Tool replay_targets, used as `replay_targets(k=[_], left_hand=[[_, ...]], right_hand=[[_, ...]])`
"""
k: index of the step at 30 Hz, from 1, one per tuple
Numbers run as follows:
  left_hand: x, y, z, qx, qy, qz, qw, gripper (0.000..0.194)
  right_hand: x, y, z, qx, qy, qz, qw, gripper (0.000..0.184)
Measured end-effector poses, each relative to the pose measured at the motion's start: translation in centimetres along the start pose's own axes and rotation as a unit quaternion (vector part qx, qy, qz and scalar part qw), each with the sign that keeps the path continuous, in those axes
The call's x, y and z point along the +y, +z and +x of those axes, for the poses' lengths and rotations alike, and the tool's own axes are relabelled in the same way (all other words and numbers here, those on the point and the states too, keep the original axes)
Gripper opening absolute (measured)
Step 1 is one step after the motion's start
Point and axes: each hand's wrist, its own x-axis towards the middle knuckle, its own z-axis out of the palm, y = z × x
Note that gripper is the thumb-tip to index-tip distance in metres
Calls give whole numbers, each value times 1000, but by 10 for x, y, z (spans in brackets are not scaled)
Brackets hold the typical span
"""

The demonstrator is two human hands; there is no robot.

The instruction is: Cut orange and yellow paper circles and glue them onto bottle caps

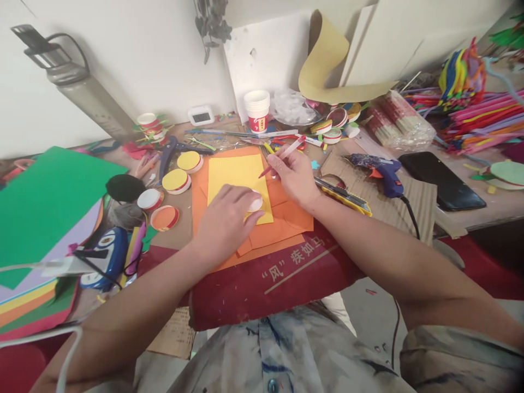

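My left hand grips a small white round piece, which looks like a cut-off paper cup base, over the yellow paper. Fingers partly cover the piece. In my right hand is a red pen, its tip pointing down and left at the yellow paper's right edge. Beneath the yellow sheet lie several orange sheets. To the left of the paper stand two yellow-topped cup bases, with an orange-topped one and a white one nearby.
A glue gun and a yellow utility knife lie right of the paper, with a black phone beyond. Stacked paper cups stand behind. Green paper and a blue case are on the left. A tall bottle leans there.
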Motion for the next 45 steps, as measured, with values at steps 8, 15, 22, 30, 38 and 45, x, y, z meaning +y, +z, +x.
replay_targets(k=[8,15,22,30,38,45], left_hand=[[-31,11,17,-82,-92,-129,984,45],[-52,-5,29,47,-230,-267,935,51],[-54,0,40,52,-211,-276,936,47],[-50,7,67,-10,-180,-235,955,39],[-82,25,66,37,-197,-363,910,44],[-102,25,57,166,-157,-507,831,60]], right_hand=[[-5,-3,-4,-23,-16,-9,1000,44],[-9,-6,-1,27,-23,27,999,42],[11,-4,4,47,-111,69,990,48],[19,-1,8,66,-134,108,983,58],[16,-2,7,65,-117,88,987,58],[11,-2,3,64,-127,94,985,57]])
